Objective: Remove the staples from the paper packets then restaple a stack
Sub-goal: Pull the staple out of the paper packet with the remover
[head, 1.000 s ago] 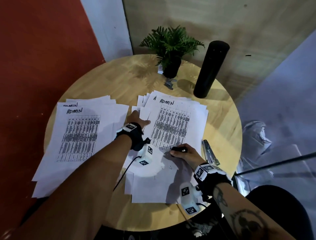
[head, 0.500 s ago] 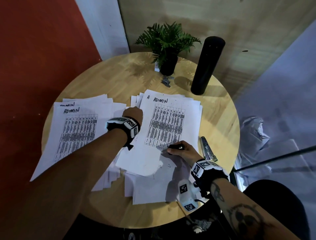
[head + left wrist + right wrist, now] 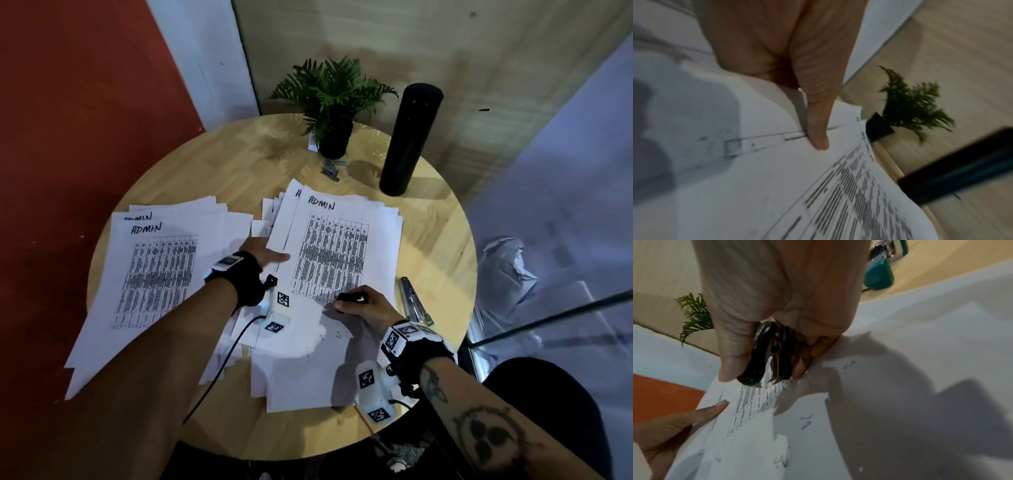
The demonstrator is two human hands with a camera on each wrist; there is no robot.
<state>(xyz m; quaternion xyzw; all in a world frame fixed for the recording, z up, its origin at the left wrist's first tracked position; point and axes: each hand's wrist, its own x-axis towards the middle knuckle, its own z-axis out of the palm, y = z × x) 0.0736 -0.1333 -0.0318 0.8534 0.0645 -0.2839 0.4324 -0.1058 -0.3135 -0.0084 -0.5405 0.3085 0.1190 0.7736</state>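
Observation:
A spread stack of printed "ADMIN" sheets [image 3: 346, 253] lies at the table's middle. My left hand [image 3: 274, 255] pinches the left edge of its top sheet [image 3: 838, 203], thumb [image 3: 818, 141] on top and the fingers hidden beneath. That edge is raised a little. My right hand [image 3: 349, 301] grips a black staple remover [image 3: 764, 353] and rests it on the sheet's near part, its metal claws touching the paper. Loose bent staples [image 3: 806, 421] lie on the blank sheet nearer me. A second "ADMIN" pile [image 3: 154, 270] lies to the left.
A teal and metal stapler [image 3: 412, 301] lies just right of the middle stack. A potted fern [image 3: 334, 102] and a tall black cylinder [image 3: 407, 137] stand at the back of the round wooden table [image 3: 239, 164]. Small metal pieces [image 3: 332, 169] lie by the pot.
My left hand lifted the top sheet's left edge, swung it left, then came back to that edge with the thumb on top. The right hand stayed put with the staple remover.

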